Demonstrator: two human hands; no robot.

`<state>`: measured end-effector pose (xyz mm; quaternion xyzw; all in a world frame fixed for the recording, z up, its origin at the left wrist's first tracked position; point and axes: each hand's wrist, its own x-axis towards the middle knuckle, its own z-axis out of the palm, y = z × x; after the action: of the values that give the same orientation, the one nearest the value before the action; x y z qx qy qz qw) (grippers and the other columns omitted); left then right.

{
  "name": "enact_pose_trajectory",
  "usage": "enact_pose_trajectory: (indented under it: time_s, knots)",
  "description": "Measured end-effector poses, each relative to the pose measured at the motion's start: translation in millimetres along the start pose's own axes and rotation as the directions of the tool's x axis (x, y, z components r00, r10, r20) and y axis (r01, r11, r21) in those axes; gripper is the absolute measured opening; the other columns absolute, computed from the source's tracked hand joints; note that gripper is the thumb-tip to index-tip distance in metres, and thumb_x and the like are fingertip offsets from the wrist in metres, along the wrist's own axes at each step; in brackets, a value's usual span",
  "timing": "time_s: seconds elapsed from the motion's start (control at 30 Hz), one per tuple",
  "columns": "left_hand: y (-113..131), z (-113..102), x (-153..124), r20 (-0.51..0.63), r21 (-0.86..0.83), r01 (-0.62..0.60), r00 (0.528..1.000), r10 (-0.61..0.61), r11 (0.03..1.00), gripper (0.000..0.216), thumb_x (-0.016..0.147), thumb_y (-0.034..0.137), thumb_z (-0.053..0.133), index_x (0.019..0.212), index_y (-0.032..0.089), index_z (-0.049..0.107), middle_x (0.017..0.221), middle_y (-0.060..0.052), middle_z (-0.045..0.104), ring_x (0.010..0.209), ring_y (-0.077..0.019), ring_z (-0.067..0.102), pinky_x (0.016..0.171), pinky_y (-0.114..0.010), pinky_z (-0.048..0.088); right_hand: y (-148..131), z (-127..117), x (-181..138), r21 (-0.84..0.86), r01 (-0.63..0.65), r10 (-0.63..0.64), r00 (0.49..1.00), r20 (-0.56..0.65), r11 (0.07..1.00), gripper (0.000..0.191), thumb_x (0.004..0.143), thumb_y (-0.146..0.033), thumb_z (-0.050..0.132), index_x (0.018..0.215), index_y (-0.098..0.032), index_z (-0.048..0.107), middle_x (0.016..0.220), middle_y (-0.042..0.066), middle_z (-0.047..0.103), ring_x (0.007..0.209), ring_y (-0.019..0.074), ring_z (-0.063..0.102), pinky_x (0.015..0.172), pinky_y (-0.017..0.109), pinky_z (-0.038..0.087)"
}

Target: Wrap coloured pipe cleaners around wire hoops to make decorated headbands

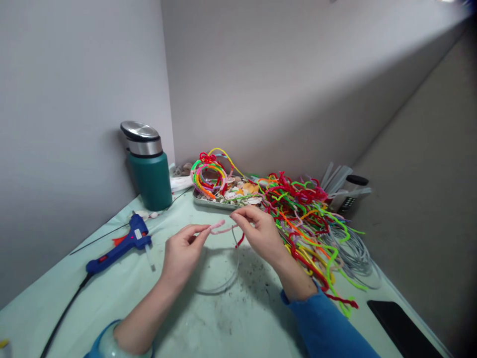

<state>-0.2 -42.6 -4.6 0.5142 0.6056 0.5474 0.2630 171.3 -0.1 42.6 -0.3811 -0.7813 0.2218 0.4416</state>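
Between my two hands stretches a fuzzy pink pipe cleaner, bent back near its left end. My left hand pinches it between thumb and index finger. My right hand is closed with thumb and fingertips together, and the pink strand runs in under it; the exact grip point is hidden. Below the hands a grey wire loop curves over the table, its upper end rising toward my right hand. A short red pipe cleaner end shows just under the right fingers.
On the left lie a blue glue gun with its cord and a green bottle. Behind are a metal tray of shells and a coil of colourful pipe cleaners. Rightward sit piled pipe cleaners, grey wire and a black phone.
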Motion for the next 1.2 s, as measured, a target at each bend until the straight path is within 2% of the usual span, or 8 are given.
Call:
enact_pose_trajectory:
  time_s: [0.17, 0.23, 0.37, 0.53, 0.7, 0.93, 1.1, 1.2]
  knots:
    - [4, 0, -1, -0.017, 0.066, 0.079, 0.997, -0.078, 0.995, 0.029, 0.074, 0.043, 0.059, 0.082, 0.018, 0.071, 0.069, -0.002, 0.07, 0.055, -0.0143, 0.055, 0.052, -0.023, 0.038, -13, 1, -5, -0.225, 0.098, -0.109, 0.993, -0.04, 0.97, 0.015, 0.085, -0.023, 0.054, 0.076, -0.017, 0.065, 0.078, 0.003, 0.065, 0.083, 0.0177, 0.055, 0.082, 0.031, 0.037]
    - [4, 0, -2, -0.019, 0.067, 0.083, 0.996, -0.082, 0.994, 0.03, 0.074, 0.043, 0.059, 0.082, 0.017, 0.07, 0.067, -0.001, 0.068, 0.053, -0.0136, 0.053, 0.051, -0.022, 0.037, -16, 2, -7, -0.261, 0.108, -0.118, 0.993, -0.021, 0.959, 0.016, 0.086, -0.024, 0.053, 0.079, -0.018, 0.065, 0.079, 0.004, 0.065, 0.083, 0.0174, 0.055, 0.081, 0.031, 0.037]
    - [2, 0, -1, -0.002, -0.004, 0.054, 0.999, -0.054, 0.999, 0.026, 0.074, 0.04, 0.06, 0.082, 0.017, 0.068, 0.077, -0.003, 0.07, 0.066, -0.0156, 0.059, 0.062, -0.023, 0.042, -19, 8, -13, -0.172, 0.131, -0.098, 0.977, 0.19, 0.976, 0.019, 0.09, -0.022, 0.047, 0.085, -0.018, 0.065, 0.085, 0.004, 0.066, 0.08, 0.014, 0.058, 0.072, 0.024, 0.04]
    - [-2, 0, 2, 0.036, -0.088, 0.083, 0.996, -0.08, 0.993, 0.026, 0.073, 0.04, 0.061, 0.083, 0.016, 0.067, 0.079, -0.004, 0.07, 0.071, -0.0165, 0.06, 0.067, -0.025, 0.043, -17, 20, -20, -0.329, 0.088, 0.051, 0.92, 0.389, 0.94, 0.021, 0.083, -0.024, 0.056, 0.101, -0.016, 0.063, 0.097, 0.009, 0.066, 0.088, 0.018, 0.06, 0.074, 0.025, 0.04]
    - [1, 1, 2, 0.073, -0.19, 0.163, 0.986, -0.151, 0.968, 0.03, 0.071, 0.039, 0.063, 0.086, 0.014, 0.065, 0.075, -0.003, 0.067, 0.06, -0.0125, 0.055, 0.058, -0.022, 0.04, -16, 25, -22, -0.434, 0.118, 0.127, 0.859, 0.495, 0.893, 0.01, 0.08, -0.023, 0.057, 0.08, -0.016, 0.064, 0.072, 0.004, 0.066, 0.064, 0.0146, 0.057, 0.055, 0.022, 0.032]
    - [0, 2, 0, 0.122, -0.285, 0.22, 0.974, -0.193, 0.933, 0.033, 0.068, 0.036, 0.065, 0.09, 0.013, 0.06, 0.068, 0.002, 0.059, 0.039, -0.0039, 0.033, 0.039, -0.019, 0.024, -15, 21, -20, -0.345, 0.187, -0.006, 0.886, 0.464, 0.92, 0.018, 0.085, -0.02, 0.051, 0.07, -0.016, 0.061, 0.067, 0.001, 0.062, 0.061, 0.0104, 0.052, 0.057, 0.02, 0.032]
    - [0, 1, 1, 0.14, -0.243, 0.222, 0.971, -0.192, 0.944, 0.027, 0.068, 0.036, 0.064, 0.082, 0.013, 0.06, 0.063, 0.003, 0.057, 0.041, -0.0048, 0.036, 0.042, -0.019, 0.027, -22, 17, -17, -0.348, 0.226, -0.082, 0.92, 0.384, 0.91, 0.017, 0.087, -0.02, 0.049, 0.08, -0.016, 0.064, 0.08, 0.003, 0.064, 0.071, 0.0119, 0.056, 0.064, 0.021, 0.036]
    - [3, 1, 1, 0.149, -0.206, 0.193, 0.975, -0.164, 0.959, 0.025, 0.069, 0.035, 0.063, 0.08, 0.014, 0.061, 0.065, 0.001, 0.06, 0.049, -0.0085, 0.047, 0.05, -0.02, 0.036, -24, 15, -17, -0.381, 0.206, -0.091, 0.95, 0.297, 0.901, 0.02, 0.09, -0.025, 0.047, 0.087, -0.019, 0.066, 0.084, 0.004, 0.065, 0.075, 0.0128, 0.057, 0.066, 0.022, 0.037]
